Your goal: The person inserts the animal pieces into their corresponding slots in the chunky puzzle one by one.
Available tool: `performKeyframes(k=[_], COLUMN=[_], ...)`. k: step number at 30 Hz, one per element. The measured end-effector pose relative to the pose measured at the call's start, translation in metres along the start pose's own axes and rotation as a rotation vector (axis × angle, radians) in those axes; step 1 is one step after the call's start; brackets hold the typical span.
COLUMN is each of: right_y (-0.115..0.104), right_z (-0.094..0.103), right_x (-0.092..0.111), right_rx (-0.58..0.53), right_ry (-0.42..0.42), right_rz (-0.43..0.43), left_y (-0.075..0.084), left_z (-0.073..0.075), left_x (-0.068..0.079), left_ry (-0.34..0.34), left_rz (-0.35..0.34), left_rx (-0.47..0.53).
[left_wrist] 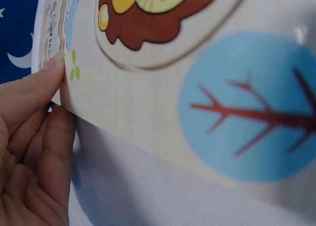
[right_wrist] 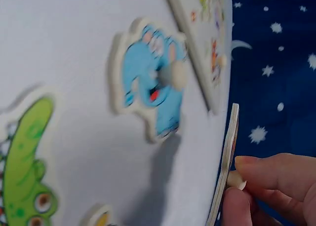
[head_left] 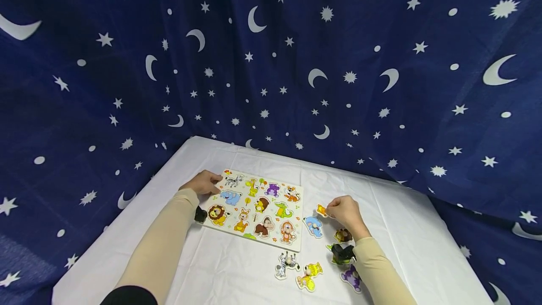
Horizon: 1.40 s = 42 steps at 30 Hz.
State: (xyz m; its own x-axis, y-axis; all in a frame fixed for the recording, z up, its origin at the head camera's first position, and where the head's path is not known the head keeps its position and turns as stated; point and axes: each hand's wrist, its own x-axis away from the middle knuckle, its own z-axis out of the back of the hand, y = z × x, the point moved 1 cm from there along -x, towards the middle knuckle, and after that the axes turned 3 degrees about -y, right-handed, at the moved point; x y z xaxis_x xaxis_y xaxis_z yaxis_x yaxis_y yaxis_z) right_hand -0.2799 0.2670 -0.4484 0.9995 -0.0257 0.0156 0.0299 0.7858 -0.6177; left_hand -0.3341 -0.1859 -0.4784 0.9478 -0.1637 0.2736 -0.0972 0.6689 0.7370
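Note:
My left hand [head_left: 202, 182] holds the left edge of a wooden animal puzzle board [head_left: 250, 183]. Its thumb lies on the board's face and the fingers are at the underside, as the left wrist view shows. To the right of the board, my right hand [head_left: 345, 211] pinches the wooden knob [right_wrist: 236, 180] of an orange puzzle piece [head_left: 322, 210]. That piece appears edge-on in the right wrist view, tilted up, its picture mostly hidden. Close below it lies a blue elephant piece [head_left: 313, 226] with a knob. A monkey piece [head_left: 288, 233] with a knob sits in the board's near right corner.
Loose pieces lie on the white-clothed table [head_left: 237, 276]: a zebra [head_left: 287, 264], a yellow giraffe [head_left: 309, 276], a purple piece [head_left: 351, 277], a green crocodile [right_wrist: 27, 162] and a brown piece [head_left: 343, 235] by the right forearm. A dark blue star-patterned curtain [head_left: 271, 69] hangs behind.

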Motion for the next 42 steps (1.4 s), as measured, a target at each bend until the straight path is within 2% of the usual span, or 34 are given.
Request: performKeyframes(k=[9, 16, 24, 30, 38, 42], right_y=[-0.028, -0.046, -0.059, -0.064, -0.071, -0.079], right_z=[0.000, -0.005, -0.011, -0.017, -0.025, -0.030], right_x=[0.006, 0.012, 0.013, 0.014, 0.014, 0.013], right_rx=[0.009, -0.043, -0.123, -0.134, -0.155, -0.155], right_ry=[-0.021, -0.074, -0.162, -0.220, -0.263, -0.279], right_rz=[0.145, 0.198, 0.293, 0.358, 0.454, 0.489], left_y=[0.003, 0.004, 0.003, 0.002, 0.002, 0.002], left_z=[0.000, 0.000, 0.000, -0.001, -0.002, -0.001], left_x=[0.005, 0.004, 0.002, 0.002, 0.002, 0.003], left_ry=[-0.002, 0.008, 0.008, 0.004, -0.002, 0.006], left_rz=[0.011, 0.002, 0.015, 0.009, 0.023, 0.011], left_rx=[0.023, -0.003, 0.015, 0.014, 0.025, -0.011])
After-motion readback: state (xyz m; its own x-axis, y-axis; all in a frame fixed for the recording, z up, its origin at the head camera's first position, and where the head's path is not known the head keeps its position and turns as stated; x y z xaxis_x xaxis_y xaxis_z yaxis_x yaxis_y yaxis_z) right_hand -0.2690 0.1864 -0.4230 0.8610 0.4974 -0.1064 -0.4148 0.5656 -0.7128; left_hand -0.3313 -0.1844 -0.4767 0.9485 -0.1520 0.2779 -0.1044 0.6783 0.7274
